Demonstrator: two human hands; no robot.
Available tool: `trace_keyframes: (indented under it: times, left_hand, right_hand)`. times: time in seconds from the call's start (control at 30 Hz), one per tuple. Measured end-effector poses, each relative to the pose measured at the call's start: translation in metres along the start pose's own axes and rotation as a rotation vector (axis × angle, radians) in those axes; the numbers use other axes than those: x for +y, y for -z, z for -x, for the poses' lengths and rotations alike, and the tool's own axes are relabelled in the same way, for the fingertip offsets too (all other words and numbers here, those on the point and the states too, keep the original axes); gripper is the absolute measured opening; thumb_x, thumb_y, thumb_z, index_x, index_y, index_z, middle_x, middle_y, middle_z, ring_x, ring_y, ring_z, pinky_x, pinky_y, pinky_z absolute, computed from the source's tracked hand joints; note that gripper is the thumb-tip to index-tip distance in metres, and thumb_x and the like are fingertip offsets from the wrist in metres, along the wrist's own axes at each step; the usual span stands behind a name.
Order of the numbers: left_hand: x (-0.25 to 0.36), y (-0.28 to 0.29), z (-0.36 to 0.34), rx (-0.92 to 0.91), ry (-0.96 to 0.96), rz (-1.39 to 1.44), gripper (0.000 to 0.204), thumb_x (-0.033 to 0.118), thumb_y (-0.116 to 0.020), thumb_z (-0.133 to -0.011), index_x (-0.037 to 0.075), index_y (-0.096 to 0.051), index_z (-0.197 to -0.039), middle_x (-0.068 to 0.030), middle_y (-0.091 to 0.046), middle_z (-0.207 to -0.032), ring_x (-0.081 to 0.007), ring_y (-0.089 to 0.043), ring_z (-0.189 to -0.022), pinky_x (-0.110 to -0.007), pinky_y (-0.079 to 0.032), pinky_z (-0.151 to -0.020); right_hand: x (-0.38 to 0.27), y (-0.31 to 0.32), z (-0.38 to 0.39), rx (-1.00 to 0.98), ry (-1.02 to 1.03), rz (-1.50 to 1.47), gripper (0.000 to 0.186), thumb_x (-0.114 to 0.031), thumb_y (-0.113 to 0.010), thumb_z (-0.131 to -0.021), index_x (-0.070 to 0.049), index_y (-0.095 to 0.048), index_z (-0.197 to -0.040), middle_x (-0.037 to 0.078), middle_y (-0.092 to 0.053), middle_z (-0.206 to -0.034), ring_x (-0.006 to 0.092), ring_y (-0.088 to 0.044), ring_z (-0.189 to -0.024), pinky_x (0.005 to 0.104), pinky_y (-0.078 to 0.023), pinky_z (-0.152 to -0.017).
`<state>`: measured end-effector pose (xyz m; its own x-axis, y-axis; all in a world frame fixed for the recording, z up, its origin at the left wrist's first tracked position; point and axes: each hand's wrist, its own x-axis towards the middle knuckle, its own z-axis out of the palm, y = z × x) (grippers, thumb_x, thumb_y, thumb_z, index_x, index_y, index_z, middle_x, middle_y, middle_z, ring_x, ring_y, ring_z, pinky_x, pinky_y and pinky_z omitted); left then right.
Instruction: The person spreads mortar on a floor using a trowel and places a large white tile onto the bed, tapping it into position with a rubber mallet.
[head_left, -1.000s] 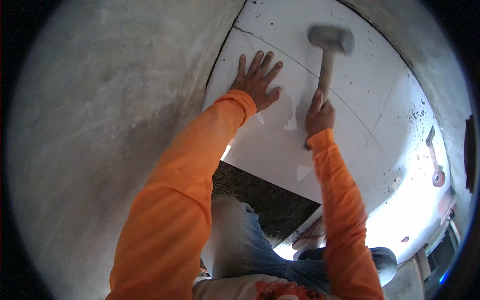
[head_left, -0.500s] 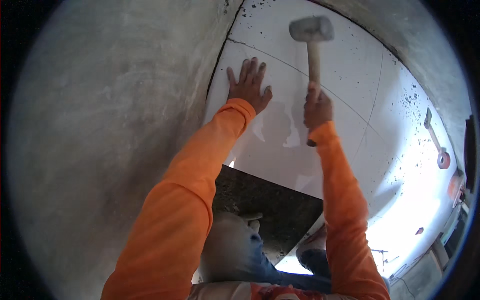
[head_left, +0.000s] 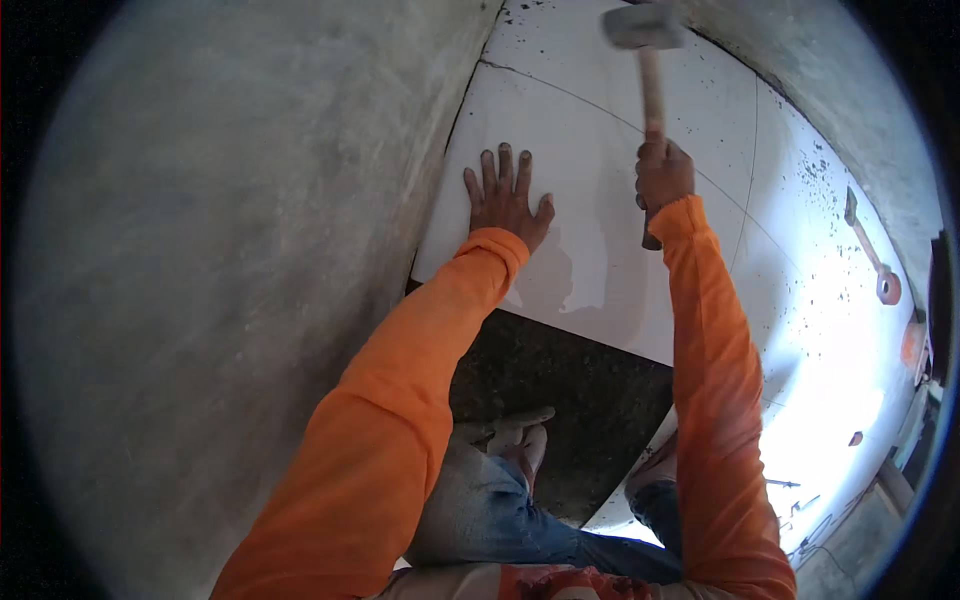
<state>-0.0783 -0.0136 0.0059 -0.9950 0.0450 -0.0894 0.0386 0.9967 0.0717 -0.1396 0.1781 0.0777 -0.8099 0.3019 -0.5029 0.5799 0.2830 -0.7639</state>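
My left hand (head_left: 507, 205) lies flat on a large white floor tile (head_left: 590, 190), fingers spread, close to the grey wall. In my right hand (head_left: 664, 176) is the wooden handle of a mallet (head_left: 642, 27) with a dark grey head, slightly blurred. The head is at the far side, over the tiles beyond a joint line; whether it touches them I cannot tell. A wet-looking patch (head_left: 545, 275) marks the tile just below my left hand.
A bare dark patch of floor (head_left: 560, 390) lies between the tile's near edge and my legs. Grey plastered walls (head_left: 220, 220) rise at left and far right. On the bright tiles at right are a hammer-like tool (head_left: 863, 235), a reddish roll (head_left: 888, 287) and dark crumbs.
The mallet and my right hand have moved up and a little right in the picture. My left hand stays flat on the tile, now appearing slightly lower and farther right, as the whole view has shifted.
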Motion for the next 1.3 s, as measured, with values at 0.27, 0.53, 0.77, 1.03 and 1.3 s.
trace_keyframes:
  times: [0.27,0.53,0.77,1.03,1.3]
  left_hand:
    - [0.006,-0.004,0.018,-0.024,-0.033,0.024,0.068,0.048,-0.034,-0.090,0.013,-0.018,-0.147,-0.0128,-0.010,-0.153,-0.0331,-0.004,-0.141,-0.052,-0.001,-0.113]
    - [0.017,0.004,0.008,0.006,-0.055,0.037,0.068,0.048,-0.033,-0.090,0.012,-0.018,-0.147,-0.0144,-0.009,-0.153,-0.0345,-0.005,-0.141,-0.054,-0.002,-0.112]
    - [0.013,-0.004,0.008,0.023,-0.071,0.025,0.069,0.048,-0.034,-0.090,0.013,-0.017,-0.147,-0.0149,-0.009,-0.153,-0.0344,-0.003,-0.141,-0.054,-0.001,-0.112]
    - [0.005,0.016,-0.062,-0.110,-0.019,0.124,0.052,0.033,-0.044,-0.087,0.006,-0.040,-0.132,-0.0180,-0.046,-0.122,-0.0358,-0.041,-0.121,-0.056,-0.027,-0.101]
    - [-0.021,-0.005,-0.158,0.316,0.024,0.234,0.050,0.027,-0.043,-0.085,0.017,-0.041,-0.134,-0.0185,-0.032,-0.141,-0.0368,-0.054,-0.109,-0.048,-0.048,-0.085]
  right_hand:
    - [0.033,-0.009,-0.004,0.224,0.201,0.099,0.065,-0.054,-0.034,-0.094,0.005,-0.062,-0.093,0.026,-0.063,-0.081,0.0427,-0.060,-0.081,0.0454,-0.047,-0.072]
    - [0.033,-0.010,0.002,0.416,0.224,0.116,0.062,-0.051,-0.035,-0.095,0.007,-0.057,-0.088,0.027,-0.060,-0.077,0.0422,-0.058,-0.074,0.0443,-0.046,-0.069]
    - [0.052,-0.014,0.011,0.256,0.169,0.214,0.066,-0.051,-0.032,-0.095,0.007,-0.061,-0.088,0.029,-0.062,-0.080,0.0452,-0.061,-0.082,0.0495,-0.046,-0.072]
    - [0.089,-0.007,0.072,0.161,0.141,0.251,0.061,-0.047,-0.035,-0.095,0.009,-0.057,-0.084,0.031,-0.059,-0.080,0.0481,-0.057,-0.080,0.0481,-0.044,-0.069]
    - [0.105,-0.006,0.110,0.095,0.162,0.115,0.053,-0.044,-0.041,-0.095,0.004,-0.051,-0.075,0.009,-0.046,-0.052,0.0183,-0.049,-0.052,0.0348,-0.041,-0.051]
